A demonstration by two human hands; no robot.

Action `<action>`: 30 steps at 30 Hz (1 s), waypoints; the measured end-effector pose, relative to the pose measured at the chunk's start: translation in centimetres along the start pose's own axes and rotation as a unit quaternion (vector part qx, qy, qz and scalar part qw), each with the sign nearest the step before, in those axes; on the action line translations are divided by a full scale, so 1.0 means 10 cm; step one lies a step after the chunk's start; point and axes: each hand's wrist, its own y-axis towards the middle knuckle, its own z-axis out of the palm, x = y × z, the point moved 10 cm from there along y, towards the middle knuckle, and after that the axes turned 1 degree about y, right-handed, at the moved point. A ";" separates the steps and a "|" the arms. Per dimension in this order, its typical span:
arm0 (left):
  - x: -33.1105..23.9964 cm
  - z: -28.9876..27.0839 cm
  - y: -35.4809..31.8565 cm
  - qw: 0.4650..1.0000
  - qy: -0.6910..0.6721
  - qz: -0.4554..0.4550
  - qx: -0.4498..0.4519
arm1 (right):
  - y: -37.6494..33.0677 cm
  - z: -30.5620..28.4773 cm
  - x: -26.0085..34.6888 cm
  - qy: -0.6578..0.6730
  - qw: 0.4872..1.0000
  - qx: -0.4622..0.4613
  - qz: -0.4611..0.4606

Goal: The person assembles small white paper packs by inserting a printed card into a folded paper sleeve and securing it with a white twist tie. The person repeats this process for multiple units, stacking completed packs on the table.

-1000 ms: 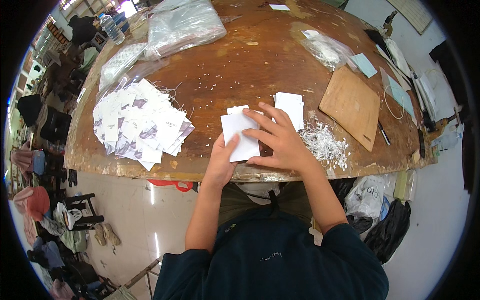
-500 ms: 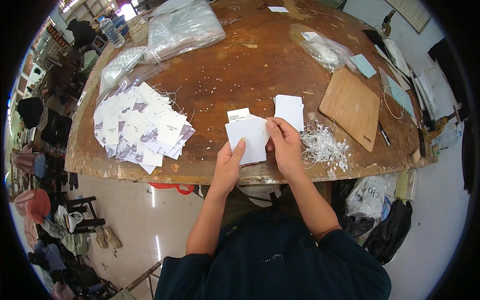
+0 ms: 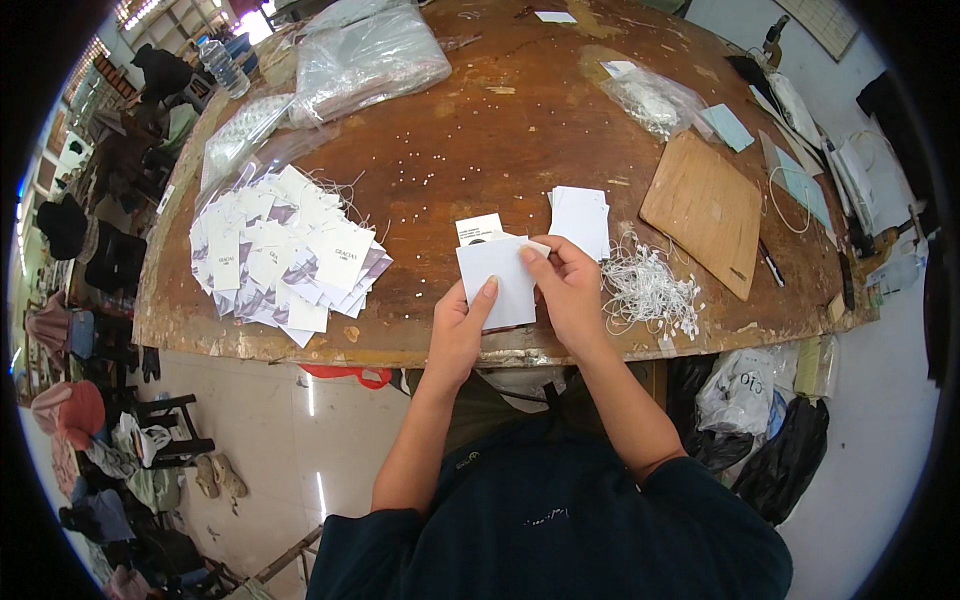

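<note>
- Beyond the table's left edge, the room is crowded with dark chairs (image 3: pixel 115 265) and heaps of clothing (image 3: pixel 75 415) on a pale, shiny tiled floor (image 3: pixel 255 430).
- The wooden table (image 3: pixel 500 130) is brown, worn and scratched, its near edge chipped and pale, with small white specks scattered over the middle.
- At the far left corner lie crinkled clear plastic bags (image 3: pixel 365 55), glossy and full, with a water bottle (image 3: pixel 222 65) beside them.
- Near the left edge, a loose fan of rectangular paper tags (image 3: pixel 285 255) spreads out, white with purple-grey parts, thin strings trailing among them.
- My left hand (image 3: pixel 458 330) is at the near edge, fingers curled under a white card (image 3: pixel 497 280) and thumb pressed flat on its face, so it is closed on the card.
- The card is plain, matte and rectangular, held just above the near edge at the middle; a smaller printed tag (image 3: pixel 478 228) lies just behind it.
- My right hand (image 3: pixel 568 290) pinches the card's top right corner between thumb and forefinger, the other fingers folded in.
- Just beyond that hand rests a neat stack of white cards (image 3: pixel 580 218).
- Right of my hand, touching the near edge, is a tangled heap of white strings (image 3: pixel 648 288).
- Farther right lies a flat, smooth brown board (image 3: pixel 705 210), with another clear bag (image 3: pixel 655 100) behind it.
</note>
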 end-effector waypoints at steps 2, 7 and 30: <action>0.00 0.01 -0.01 1.000 0.004 -0.002 0.002 | 0.00 0.01 0.00 0.001 1.000 0.002 0.002; -0.06 -0.01 -0.01 1.000 0.029 -0.002 -0.002 | 0.01 -0.01 -0.05 0.005 1.000 0.005 0.017; -0.20 0.08 0.08 0.999 0.019 0.034 -0.032 | -0.04 -0.08 -0.02 0.013 1.000 0.002 -0.005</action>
